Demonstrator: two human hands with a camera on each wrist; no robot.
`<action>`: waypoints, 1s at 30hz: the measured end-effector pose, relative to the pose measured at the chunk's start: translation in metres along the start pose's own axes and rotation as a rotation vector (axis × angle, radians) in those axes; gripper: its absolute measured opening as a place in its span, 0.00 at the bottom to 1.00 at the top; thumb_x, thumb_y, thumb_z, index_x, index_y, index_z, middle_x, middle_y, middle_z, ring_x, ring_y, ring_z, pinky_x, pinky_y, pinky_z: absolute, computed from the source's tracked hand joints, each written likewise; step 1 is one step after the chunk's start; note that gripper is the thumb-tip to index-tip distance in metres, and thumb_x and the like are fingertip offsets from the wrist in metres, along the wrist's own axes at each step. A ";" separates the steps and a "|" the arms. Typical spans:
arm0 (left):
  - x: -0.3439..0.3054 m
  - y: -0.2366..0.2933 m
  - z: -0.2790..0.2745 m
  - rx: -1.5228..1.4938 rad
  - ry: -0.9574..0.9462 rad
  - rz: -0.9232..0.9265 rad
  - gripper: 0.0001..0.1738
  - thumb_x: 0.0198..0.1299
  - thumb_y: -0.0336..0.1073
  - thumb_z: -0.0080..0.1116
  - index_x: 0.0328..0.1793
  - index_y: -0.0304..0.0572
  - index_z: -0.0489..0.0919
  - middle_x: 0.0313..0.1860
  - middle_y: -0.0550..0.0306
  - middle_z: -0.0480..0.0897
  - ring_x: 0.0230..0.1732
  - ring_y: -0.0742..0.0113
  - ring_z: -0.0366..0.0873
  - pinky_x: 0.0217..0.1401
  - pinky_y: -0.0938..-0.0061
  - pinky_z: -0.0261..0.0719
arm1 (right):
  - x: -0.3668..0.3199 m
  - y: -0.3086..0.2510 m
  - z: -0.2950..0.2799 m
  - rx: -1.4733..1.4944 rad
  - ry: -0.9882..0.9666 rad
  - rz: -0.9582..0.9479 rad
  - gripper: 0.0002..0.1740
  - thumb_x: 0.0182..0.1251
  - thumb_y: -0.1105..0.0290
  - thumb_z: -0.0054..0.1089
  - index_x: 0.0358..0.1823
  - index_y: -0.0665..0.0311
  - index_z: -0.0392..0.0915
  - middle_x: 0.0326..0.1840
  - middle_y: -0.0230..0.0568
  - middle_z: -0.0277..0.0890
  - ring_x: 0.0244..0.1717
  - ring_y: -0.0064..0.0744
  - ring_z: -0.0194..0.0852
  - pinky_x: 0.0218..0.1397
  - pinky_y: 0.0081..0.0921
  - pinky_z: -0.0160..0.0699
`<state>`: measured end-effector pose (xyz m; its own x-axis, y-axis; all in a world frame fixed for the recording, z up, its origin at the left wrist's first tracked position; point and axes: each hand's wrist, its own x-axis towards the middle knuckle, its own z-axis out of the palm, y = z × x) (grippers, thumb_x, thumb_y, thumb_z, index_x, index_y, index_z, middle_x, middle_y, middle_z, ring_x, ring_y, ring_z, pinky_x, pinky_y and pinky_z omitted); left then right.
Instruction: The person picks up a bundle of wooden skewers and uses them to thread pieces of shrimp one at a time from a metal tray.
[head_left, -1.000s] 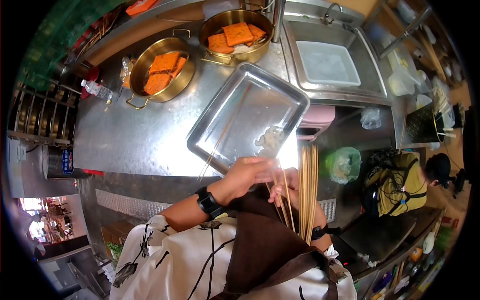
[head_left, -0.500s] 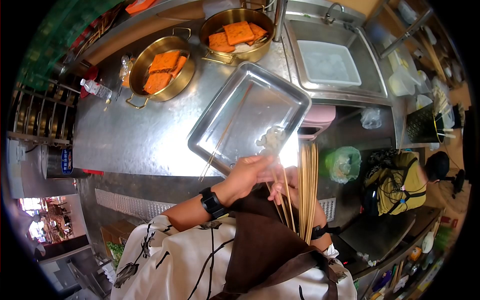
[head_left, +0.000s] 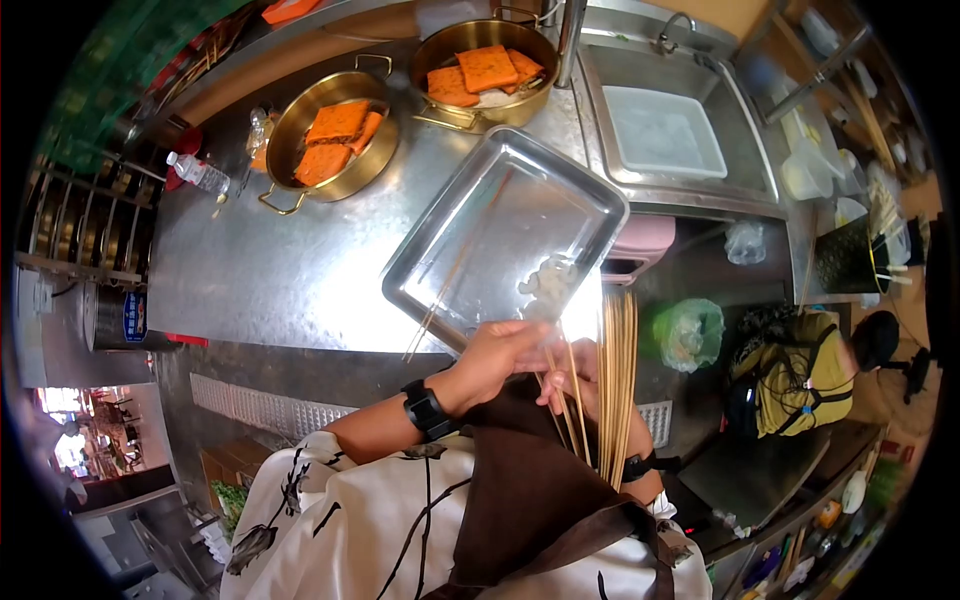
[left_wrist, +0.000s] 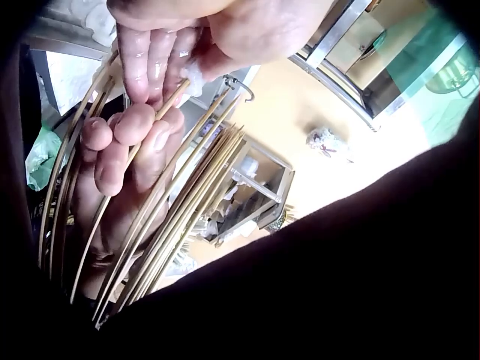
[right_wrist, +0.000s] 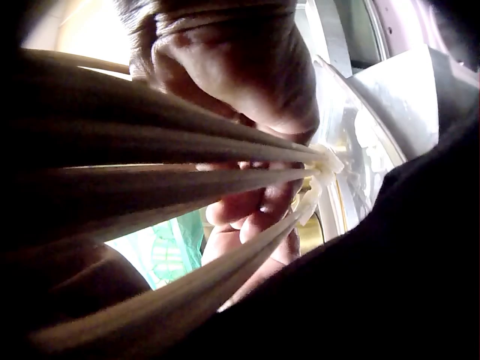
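In the head view my left hand [head_left: 490, 365] meets my right hand [head_left: 575, 382] below a metal tray [head_left: 455, 215]. My right hand grips a bundle of thin wooden skewers [head_left: 617, 385], with a few separate ones between the hands. Around a small whitish piece [left_wrist: 194, 81] at a skewer's end, my left fingers pinch in the left wrist view. Whitish pieces [right_wrist: 324, 166] sit on skewer tips beside the fingers in the right wrist view. More translucent pieces [head_left: 550, 278] lie in the tray's near right corner, and thin skewers [head_left: 432, 318] rest over its left side.
Two brass pans [head_left: 382, 165] [head_left: 545, 95] hold orange slabs behind the tray. A bottle [head_left: 200, 174] lies at the counter's left. The sink [head_left: 745, 150] contains a white tub [head_left: 665, 130]. A person's yellow-green top [head_left: 800, 380] shows at the right.
The head view has shifted slightly, so the tray and pans appear a little further right. Both hands keep nearly the same hold on the skewers and the piece.
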<state>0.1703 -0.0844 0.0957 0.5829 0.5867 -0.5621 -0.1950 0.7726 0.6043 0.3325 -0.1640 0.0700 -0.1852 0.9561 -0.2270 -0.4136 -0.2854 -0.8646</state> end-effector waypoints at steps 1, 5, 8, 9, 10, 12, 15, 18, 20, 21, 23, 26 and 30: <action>-0.001 0.002 0.002 0.023 0.031 -0.004 0.12 0.64 0.38 0.55 0.44 0.36 0.80 0.38 0.52 0.82 0.39 0.65 0.81 0.49 0.71 0.80 | -0.001 -0.004 0.002 -0.006 -0.004 -0.002 0.08 0.67 0.74 0.53 0.41 0.67 0.63 0.23 0.41 0.73 0.19 0.26 0.72 0.32 0.28 0.81; 0.008 0.004 -0.009 0.167 0.083 -0.005 0.12 0.63 0.38 0.57 0.43 0.37 0.81 0.33 0.55 0.82 0.34 0.70 0.81 0.46 0.75 0.80 | -0.006 -0.011 0.002 -0.082 0.004 -0.005 0.08 0.72 0.74 0.44 0.46 0.70 0.68 0.28 0.42 0.75 0.27 0.28 0.76 0.40 0.29 0.81; 0.015 0.000 -0.017 0.220 0.031 0.017 0.16 0.61 0.41 0.59 0.44 0.33 0.81 0.33 0.57 0.81 0.33 0.72 0.78 0.38 0.79 0.78 | -0.005 -0.003 -0.008 -0.022 -0.051 0.016 0.12 0.71 0.80 0.37 0.45 0.69 0.73 0.41 0.44 0.75 0.37 0.31 0.78 0.48 0.30 0.81; 0.016 -0.001 -0.017 0.220 0.029 0.021 0.16 0.61 0.41 0.59 0.44 0.33 0.81 0.33 0.57 0.81 0.33 0.72 0.78 0.38 0.79 0.78 | -0.003 -0.003 -0.003 -0.052 -0.015 -0.074 0.13 0.70 0.82 0.36 0.45 0.68 0.73 0.45 0.45 0.72 0.39 0.32 0.77 0.49 0.30 0.80; 0.018 -0.001 -0.016 0.277 0.059 0.042 0.14 0.61 0.41 0.59 0.42 0.36 0.81 0.30 0.60 0.81 0.30 0.75 0.77 0.35 0.81 0.76 | -0.002 -0.003 0.000 -0.082 0.021 -0.166 0.15 0.68 0.84 0.35 0.44 0.68 0.74 0.50 0.45 0.70 0.41 0.33 0.77 0.50 0.30 0.80; 0.022 -0.002 -0.015 0.337 0.085 0.069 0.12 0.61 0.40 0.60 0.40 0.38 0.82 0.27 0.63 0.80 0.27 0.78 0.76 0.32 0.84 0.73 | 0.000 -0.002 -0.007 -0.127 0.007 -0.190 0.17 0.65 0.87 0.34 0.44 0.68 0.74 0.53 0.45 0.68 0.45 0.34 0.76 0.51 0.28 0.80; 0.025 -0.001 -0.014 0.367 0.075 0.086 0.12 0.61 0.41 0.60 0.39 0.39 0.82 0.25 0.65 0.79 0.26 0.80 0.74 0.28 0.85 0.69 | -0.001 -0.009 -0.007 -0.523 0.126 -0.285 0.16 0.62 0.87 0.36 0.42 0.70 0.75 0.50 0.44 0.70 0.46 0.34 0.75 0.53 0.28 0.79; 0.026 -0.002 -0.014 0.378 0.083 0.027 0.12 0.61 0.41 0.60 0.39 0.39 0.82 0.24 0.65 0.78 0.25 0.79 0.74 0.28 0.84 0.70 | -0.003 -0.022 -0.003 -0.262 0.178 -0.396 0.13 0.68 0.78 0.37 0.46 0.71 0.72 0.43 0.45 0.73 0.38 0.27 0.71 0.40 0.23 0.75; 0.030 -0.006 -0.017 0.384 0.068 -0.014 0.12 0.62 0.41 0.58 0.38 0.39 0.82 0.23 0.64 0.77 0.25 0.77 0.74 0.29 0.83 0.71 | -0.011 -0.023 0.003 -0.135 0.107 -0.267 0.13 0.72 0.72 0.40 0.53 0.69 0.69 0.36 0.44 0.75 0.30 0.24 0.69 0.33 0.20 0.70; 0.031 -0.006 -0.017 0.383 0.067 -0.024 0.12 0.62 0.41 0.58 0.38 0.39 0.82 0.23 0.64 0.77 0.25 0.77 0.74 0.29 0.83 0.71 | -0.016 -0.028 0.008 -0.128 0.126 -0.182 0.13 0.71 0.74 0.43 0.55 0.68 0.67 0.34 0.43 0.75 0.27 0.24 0.69 0.31 0.20 0.70; 0.035 -0.004 -0.019 0.313 0.016 -0.041 0.13 0.63 0.41 0.56 0.42 0.37 0.80 0.27 0.61 0.77 0.26 0.75 0.75 0.30 0.82 0.74 | -0.019 -0.026 0.011 -0.104 0.194 -0.097 0.18 0.68 0.79 0.48 0.59 0.64 0.64 0.29 0.42 0.74 0.23 0.25 0.69 0.26 0.19 0.69; 0.048 0.000 -0.031 0.248 0.190 0.083 0.14 0.65 0.41 0.53 0.48 0.37 0.77 0.33 0.57 0.78 0.28 0.73 0.76 0.32 0.80 0.77 | -0.018 -0.030 0.002 -0.215 0.208 -0.047 0.17 0.70 0.76 0.45 0.59 0.66 0.64 0.27 0.41 0.74 0.21 0.24 0.69 0.25 0.19 0.72; 0.078 -0.018 -0.086 0.944 0.264 0.225 0.17 0.57 0.38 0.61 0.50 0.37 0.74 0.38 0.54 0.79 0.32 0.66 0.78 0.36 0.76 0.78 | -0.020 -0.026 -0.001 -0.130 0.244 -0.065 0.22 0.71 0.74 0.44 0.64 0.70 0.58 0.27 0.41 0.74 0.22 0.25 0.71 0.26 0.20 0.74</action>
<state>0.1510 -0.0316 -0.0077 0.3933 0.8187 -0.4183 0.4926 0.1964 0.8478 0.3479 -0.1753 0.0965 0.0643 0.9642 -0.2571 -0.2966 -0.2275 -0.9275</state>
